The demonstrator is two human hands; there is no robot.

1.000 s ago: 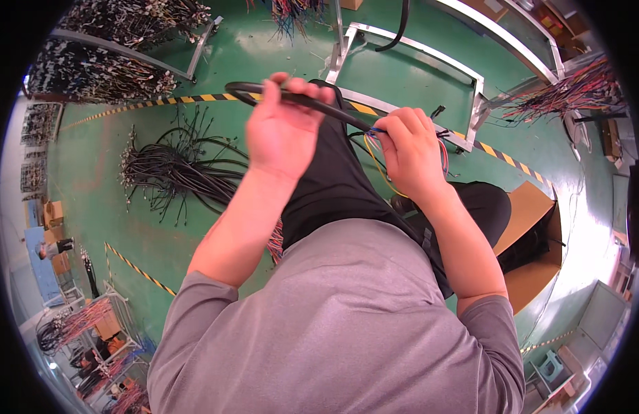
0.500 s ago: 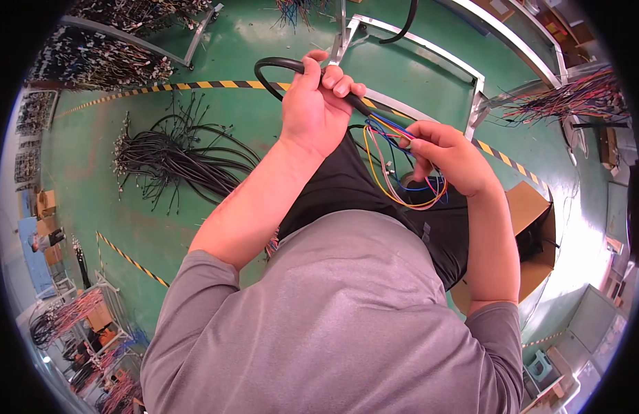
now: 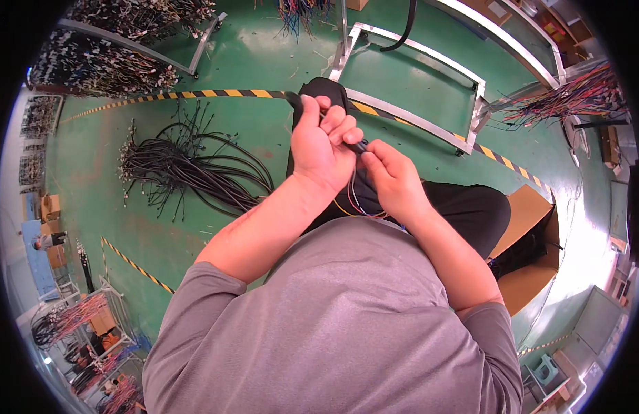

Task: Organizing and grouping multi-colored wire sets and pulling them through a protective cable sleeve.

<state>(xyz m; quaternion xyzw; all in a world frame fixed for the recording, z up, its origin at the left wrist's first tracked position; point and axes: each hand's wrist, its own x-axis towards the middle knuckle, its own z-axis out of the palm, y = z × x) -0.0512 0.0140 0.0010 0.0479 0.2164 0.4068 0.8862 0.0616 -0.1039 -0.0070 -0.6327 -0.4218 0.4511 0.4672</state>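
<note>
Both of my hands are together above my lap on one black cable (image 3: 361, 146). My left hand (image 3: 324, 146) is closed round it with curled fingers. Just to the right, my right hand (image 3: 394, 178) pinches the cable between thumb and fingers, close to my left fingertips. Thin coloured wires (image 3: 354, 199), yellow, pink and blue among them, hang in a loop below my hands in front of my shirt. My palms and fingers cover part of the cable, and where the wires leave it is hidden.
A bundle of black cables (image 3: 195, 162) lies on the green floor at left. An open cardboard box (image 3: 533, 286) with black things inside stands at right. Ahead is a metal frame (image 3: 409, 114); racks of hanging wires (image 3: 105, 62) stand far left. Striped tape (image 3: 230, 93) crosses the floor.
My right hand has moved left and down from the coloured wires onto the black cable. My left hand has come lower, and the wire loop now hangs nearer my shirt.
</note>
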